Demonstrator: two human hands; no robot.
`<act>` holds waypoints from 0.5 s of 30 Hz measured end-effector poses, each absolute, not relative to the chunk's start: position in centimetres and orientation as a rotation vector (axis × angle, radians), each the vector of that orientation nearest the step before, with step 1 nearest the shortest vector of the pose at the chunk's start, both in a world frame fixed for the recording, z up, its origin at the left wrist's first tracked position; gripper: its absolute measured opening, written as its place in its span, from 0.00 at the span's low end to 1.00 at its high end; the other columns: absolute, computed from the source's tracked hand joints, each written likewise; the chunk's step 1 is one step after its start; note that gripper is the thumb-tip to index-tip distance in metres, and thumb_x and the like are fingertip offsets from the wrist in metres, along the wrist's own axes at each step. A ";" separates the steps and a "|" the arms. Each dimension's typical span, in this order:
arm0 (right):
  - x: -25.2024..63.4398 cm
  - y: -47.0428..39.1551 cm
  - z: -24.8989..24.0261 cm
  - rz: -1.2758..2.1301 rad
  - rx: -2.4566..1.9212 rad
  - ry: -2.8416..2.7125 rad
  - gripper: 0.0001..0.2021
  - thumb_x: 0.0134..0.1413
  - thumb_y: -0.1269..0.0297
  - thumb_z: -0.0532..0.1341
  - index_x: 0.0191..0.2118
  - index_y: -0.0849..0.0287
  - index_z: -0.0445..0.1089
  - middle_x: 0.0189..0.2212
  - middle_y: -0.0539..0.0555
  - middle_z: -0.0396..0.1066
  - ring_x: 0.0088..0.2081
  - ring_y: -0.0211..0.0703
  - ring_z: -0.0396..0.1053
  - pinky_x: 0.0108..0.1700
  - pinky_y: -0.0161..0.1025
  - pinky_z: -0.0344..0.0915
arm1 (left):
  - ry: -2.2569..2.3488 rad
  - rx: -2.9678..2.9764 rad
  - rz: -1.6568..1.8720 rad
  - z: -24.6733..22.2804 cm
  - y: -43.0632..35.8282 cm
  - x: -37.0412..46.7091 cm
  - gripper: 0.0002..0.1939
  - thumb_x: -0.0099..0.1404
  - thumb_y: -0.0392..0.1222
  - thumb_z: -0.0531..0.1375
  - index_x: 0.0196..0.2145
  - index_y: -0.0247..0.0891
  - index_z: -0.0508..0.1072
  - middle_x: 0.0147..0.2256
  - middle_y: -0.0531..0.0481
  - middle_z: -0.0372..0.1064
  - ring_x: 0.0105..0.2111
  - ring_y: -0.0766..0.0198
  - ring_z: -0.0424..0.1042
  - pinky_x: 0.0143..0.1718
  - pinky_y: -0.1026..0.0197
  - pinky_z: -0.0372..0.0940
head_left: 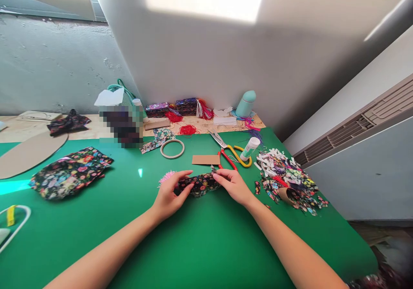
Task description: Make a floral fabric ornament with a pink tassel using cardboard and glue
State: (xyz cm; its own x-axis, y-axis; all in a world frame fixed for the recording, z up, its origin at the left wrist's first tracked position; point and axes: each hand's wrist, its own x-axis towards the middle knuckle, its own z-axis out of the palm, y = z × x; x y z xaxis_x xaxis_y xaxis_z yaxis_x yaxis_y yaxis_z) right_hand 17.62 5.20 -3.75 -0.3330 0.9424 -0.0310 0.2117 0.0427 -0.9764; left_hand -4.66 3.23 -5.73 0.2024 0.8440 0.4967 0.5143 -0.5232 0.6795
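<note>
A dark floral cloth piece [202, 184] lies between my hands on the green mat. My left hand [170, 194] is on its left end, thumb and fingers closed round it. At its right end my right hand [232, 185] pinches the upper edge between thumb and fingers. A pink fringe [166, 178] shows just beyond my left fingers. Right behind the cloth lies a brown card rectangle [205, 160], with red-handled pliers [228, 160] beside it. Scissors with yellow handles [232, 150] and a white glue stick [250, 148] are beyond my right hand.
A heap of fabric scraps [287, 179] covers the right side. Floral cloth [72, 172] and a card oval [32, 153] lie at left. A silvery ring [172, 149] is behind my left hand. Tassels [204, 109] and a turquoise bottle [246, 104] stand near the wall.
</note>
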 end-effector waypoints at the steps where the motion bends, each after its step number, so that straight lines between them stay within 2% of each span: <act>1: 17.6 5.2 -3.8 1.341 -1.181 -1.632 0.15 0.55 0.55 0.56 0.30 0.61 0.72 0.26 0.50 0.69 0.30 0.40 0.65 0.35 0.37 0.61 | 1.265 2.131 1.261 -5.8 3.2 -4.6 0.15 0.62 0.38 0.59 0.47 0.39 0.67 0.35 0.50 0.73 0.32 0.66 0.73 0.27 0.67 0.67; 6: 17.7 5.1 -3.9 1.350 -1.165 -1.630 0.13 0.54 0.56 0.58 0.33 0.61 0.73 0.28 0.52 0.72 0.32 0.42 0.68 0.38 0.39 0.64 | 1.184 2.240 1.320 -6.0 3.0 -4.6 0.18 0.63 0.36 0.58 0.50 0.40 0.64 0.33 0.50 0.72 0.31 0.66 0.73 0.28 0.66 0.67; 10: 17.4 4.6 -3.2 1.271 -1.145 -1.724 0.12 0.47 0.62 0.65 0.39 0.60 0.73 0.34 0.53 0.74 0.36 0.44 0.71 0.42 0.40 0.65 | 1.067 2.367 1.370 -5.8 3.0 -4.5 0.20 0.63 0.32 0.57 0.52 0.40 0.62 0.32 0.51 0.73 0.31 0.66 0.72 0.36 0.61 0.68; 12: 17.2 4.3 -2.8 1.208 -1.101 -1.809 0.08 0.47 0.65 0.64 0.36 0.59 0.73 0.33 0.53 0.74 0.35 0.42 0.70 0.39 0.38 0.65 | 1.037 2.374 1.356 -5.6 2.9 -4.4 0.21 0.63 0.31 0.57 0.53 0.40 0.61 0.33 0.51 0.73 0.31 0.65 0.72 0.38 0.59 0.67; 15: 16.9 4.1 -2.7 1.164 -1.089 -1.832 0.04 0.50 0.67 0.61 0.32 0.59 0.73 0.29 0.52 0.73 0.31 0.40 0.69 0.34 0.36 0.64 | 1.061 2.267 1.273 -5.5 2.7 -4.4 0.21 0.62 0.33 0.58 0.53 0.40 0.61 0.33 0.51 0.72 0.32 0.65 0.72 0.35 0.61 0.67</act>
State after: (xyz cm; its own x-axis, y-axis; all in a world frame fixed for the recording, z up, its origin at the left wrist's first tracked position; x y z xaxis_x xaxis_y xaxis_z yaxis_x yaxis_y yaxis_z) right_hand 16.95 4.12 -2.66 -0.4030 0.9078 0.1157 0.2807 0.2429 -0.9286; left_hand -4.44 2.73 -5.49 0.3226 0.7417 0.5880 0.4452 -0.6671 0.5973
